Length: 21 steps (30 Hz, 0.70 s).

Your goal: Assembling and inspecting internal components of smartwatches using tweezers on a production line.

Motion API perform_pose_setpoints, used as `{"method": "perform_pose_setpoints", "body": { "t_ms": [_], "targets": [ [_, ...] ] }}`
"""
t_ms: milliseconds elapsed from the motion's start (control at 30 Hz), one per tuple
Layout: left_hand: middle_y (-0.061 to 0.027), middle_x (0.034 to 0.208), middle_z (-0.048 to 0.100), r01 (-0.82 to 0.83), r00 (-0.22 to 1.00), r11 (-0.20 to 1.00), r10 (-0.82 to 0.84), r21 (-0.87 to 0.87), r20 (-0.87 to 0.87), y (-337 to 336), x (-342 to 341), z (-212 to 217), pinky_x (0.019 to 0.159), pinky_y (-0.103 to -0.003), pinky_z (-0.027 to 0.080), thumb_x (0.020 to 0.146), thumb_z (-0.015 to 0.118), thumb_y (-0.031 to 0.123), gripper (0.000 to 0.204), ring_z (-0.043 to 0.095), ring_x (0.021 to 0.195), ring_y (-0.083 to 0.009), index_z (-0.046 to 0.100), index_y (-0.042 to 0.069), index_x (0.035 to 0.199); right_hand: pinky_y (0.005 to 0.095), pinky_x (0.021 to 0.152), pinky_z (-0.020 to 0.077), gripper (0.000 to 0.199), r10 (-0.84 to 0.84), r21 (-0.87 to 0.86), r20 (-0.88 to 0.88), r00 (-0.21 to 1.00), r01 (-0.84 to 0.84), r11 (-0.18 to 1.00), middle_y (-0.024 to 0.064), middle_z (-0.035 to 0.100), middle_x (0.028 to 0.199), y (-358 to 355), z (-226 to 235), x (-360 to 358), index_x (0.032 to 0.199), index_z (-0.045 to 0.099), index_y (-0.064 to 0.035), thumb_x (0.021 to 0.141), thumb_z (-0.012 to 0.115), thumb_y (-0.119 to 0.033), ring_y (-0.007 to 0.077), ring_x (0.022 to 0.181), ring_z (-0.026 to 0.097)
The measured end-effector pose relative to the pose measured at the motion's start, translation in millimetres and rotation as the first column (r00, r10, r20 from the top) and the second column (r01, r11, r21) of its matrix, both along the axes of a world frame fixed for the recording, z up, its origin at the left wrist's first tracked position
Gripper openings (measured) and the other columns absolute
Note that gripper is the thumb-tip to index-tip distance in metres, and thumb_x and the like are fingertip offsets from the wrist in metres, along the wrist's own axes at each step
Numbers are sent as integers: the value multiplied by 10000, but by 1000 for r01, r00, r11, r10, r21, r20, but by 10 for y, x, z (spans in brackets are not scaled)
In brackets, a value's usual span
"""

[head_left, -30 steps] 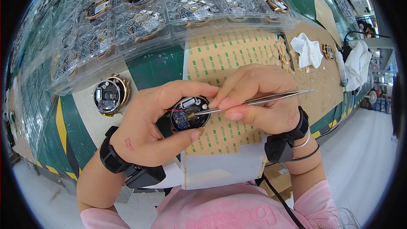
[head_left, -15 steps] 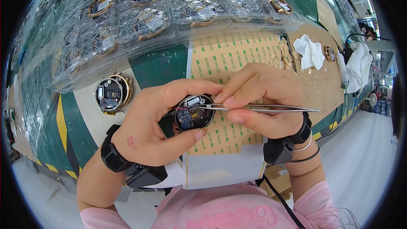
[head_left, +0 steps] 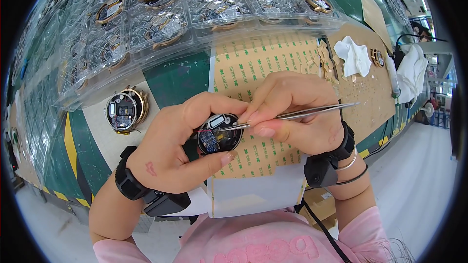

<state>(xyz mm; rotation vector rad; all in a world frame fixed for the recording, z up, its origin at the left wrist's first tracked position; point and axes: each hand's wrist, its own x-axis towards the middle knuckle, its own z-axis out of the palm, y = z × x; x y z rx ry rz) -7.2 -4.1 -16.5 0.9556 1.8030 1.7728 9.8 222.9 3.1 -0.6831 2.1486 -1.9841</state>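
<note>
My left hand (head_left: 178, 141) holds a round watch case (head_left: 229, 142) by its rim, between the thumb below and the fingers above. The case is open, showing a blue circuit board, a white rectangular part and a thin red wire. Metal tweezers (head_left: 312, 111) are pinched in my right hand (head_left: 297, 117), slanting down to the left. Their tips reach into the case, by the board's upper edge; whether they grip anything there is too small to tell. Beneath both hands lies a tan adhesive sheet (head_left: 239, 65) with green print on white backing.
Two stacked watch cases (head_left: 122, 112) rest on a pale mat at the left. Clear plastic trays (head_left: 195, 34) full of watch cases span the back. At the right, a brown board (head_left: 370, 90) carries a crumpled white cloth (head_left: 352, 57), paper scraps (head_left: 325, 61) and another watch case (head_left: 377, 57).
The tweezers have tilted, their back end rising and their tips moving left and lower in the case. My left hand still holds the case, shifted slightly left in view.
</note>
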Motion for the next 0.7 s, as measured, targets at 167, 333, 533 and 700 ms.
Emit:
{"method": "perform_pose_setpoints", "body": {
  "t_ms": [167, 333, 533, 700],
  "targets": [
    [-106, 1004, 609, 24, 999, 999, -23, -35, 25, -9, -2, 42, 739, -280, 473, 739, 675, 42, 487, 621, 860, -214, 535, 5, 1204, 279, 651, 500, 97, -10, -39, 67, 998, 12, 999, 113, 682, 788, 4, 3, 10, 801, 683, -21, 729, 744, -45, 187, 736, 639],
    [-106, 995, 608, 42, 998, 999, -42, -12, -48, -11, -23, 40, 737, -285, 472, 736, 671, 36, 485, 620, 853, -214, 539, 7, 1202, 278, 643, 502, 94, 2, -19, 80, 997, -1, 1000, 113, 685, 782, 11, 38, 2, 783, 684, -19, 732, 745, -69, 178, 707, 635],
    [-106, 1006, 613, 47, 999, 999, -47, 12, -11, -4, -19, 19, 748, -285, 474, 727, 669, 41, 491, 626, 871, -220, 543, 12, 1201, 263, 615, 478, 74, 79, -21, -3, 997, -79, 997, 76, 669, 772, 50, 46, -27, 789, 663, -14, 754, 729, -10, 152, 698, 627],
    [-104, 1008, 623, 59, 997, 998, -59, -5, 54, -24, -18, 49, 759, -286, 476, 720, 666, 41, 507, 629, 877, -225, 537, 13, 1209, 273, 630, 503, 129, 32, -63, 110, 993, -25, 998, 131, 678, 814, 29, 68, 7, 812, 675, -27, 715, 743, -80, 189, 699, 643]
  ]
}}
